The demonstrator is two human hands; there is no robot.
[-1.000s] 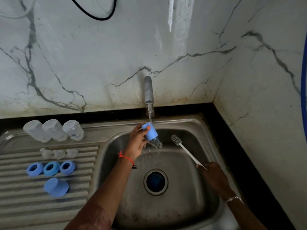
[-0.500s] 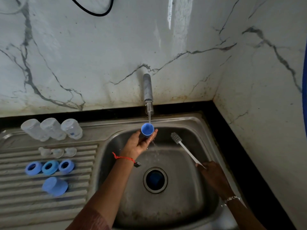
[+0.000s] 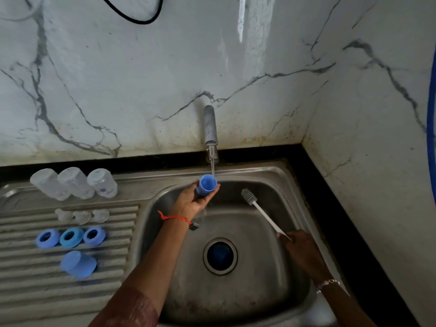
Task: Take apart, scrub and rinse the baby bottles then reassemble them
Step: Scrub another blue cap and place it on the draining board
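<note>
My left hand (image 3: 197, 201) grips a blue bottle cap (image 3: 206, 184) with its mouth up under the running tap (image 3: 210, 128), and water falls into it. My right hand (image 3: 303, 250) holds the white handle of a bottle brush (image 3: 259, 208), whose grey head points up and left over the sink basin (image 3: 271, 291). On the drainboard (image 3: 28, 286) at the left lie three clear bottles (image 3: 74, 182), three clear teats (image 3: 81, 216), three blue collar rings (image 3: 70, 237) and another blue cap (image 3: 79, 264).
The drain hole (image 3: 220, 256) sits in the middle of the basin. Marble walls rise behind and at the right, meeting in a corner. A black counter strip (image 3: 342, 220) borders the sink. A black cable (image 3: 132, 13) hangs at the top.
The cap was tipped mouth-down and spilling water a second ago. My left hand has turned it mouth-up under the stream. The brush hand has barely moved.
</note>
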